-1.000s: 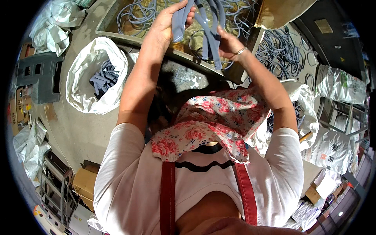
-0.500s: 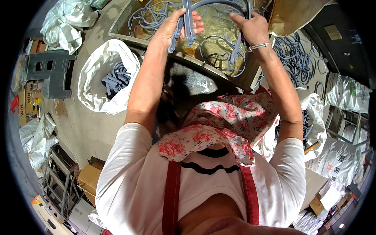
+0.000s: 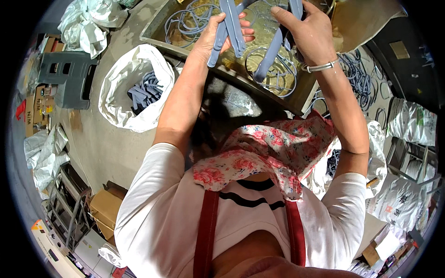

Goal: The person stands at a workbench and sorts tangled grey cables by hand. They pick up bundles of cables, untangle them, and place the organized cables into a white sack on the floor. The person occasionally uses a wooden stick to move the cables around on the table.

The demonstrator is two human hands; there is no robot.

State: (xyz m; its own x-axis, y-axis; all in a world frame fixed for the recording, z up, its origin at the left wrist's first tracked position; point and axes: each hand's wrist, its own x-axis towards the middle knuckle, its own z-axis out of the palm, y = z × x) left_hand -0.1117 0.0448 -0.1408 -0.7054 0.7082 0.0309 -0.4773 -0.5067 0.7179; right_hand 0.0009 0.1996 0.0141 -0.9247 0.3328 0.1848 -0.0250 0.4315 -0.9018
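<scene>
- Top centre of the frame, the big metal trough (image 3: 155, 28) fills the space ahead of the person, holding murky yellowish liquid with loops of grey cord (image 3: 273, 69) lying in it — it reads as a soaking or rinsing bath, which would explain why both arms are stretched out over it.
- Left of centre, a white sack (image 3: 116, 99) stands open on the concrete floor (image 3: 99, 153), its mouth rolled wide and a heap of grey-blue plastic strips (image 3: 143, 90) inside; judging by how close it sits to the trough, it is kept within easy reach of the left arm.
- Down the right edge, more white sacks (image 3: 410, 125) and a tangle of grey cord loops (image 3: 359, 76) sit beside the trough.
- Far left, a grey plastic stool (image 3: 65, 78) is parked out of the way.
- Now the hands, top centre: the left hand (image 3: 218, 39) is closed round a bunch of grey-blue strips (image 3: 232, 28), thumb clamped over them so they hang together above the liquid.
- The right hand (image 3: 310, 32), with a metal bangle (image 3: 320, 67) at the wrist, has its fingers curled round the other end of the bunch, one strip (image 3: 269, 58) dangling down towards the bath.
- Held high between both hands like that, the bundle looks to be kept over the trough so drips fall back in.
</scene>
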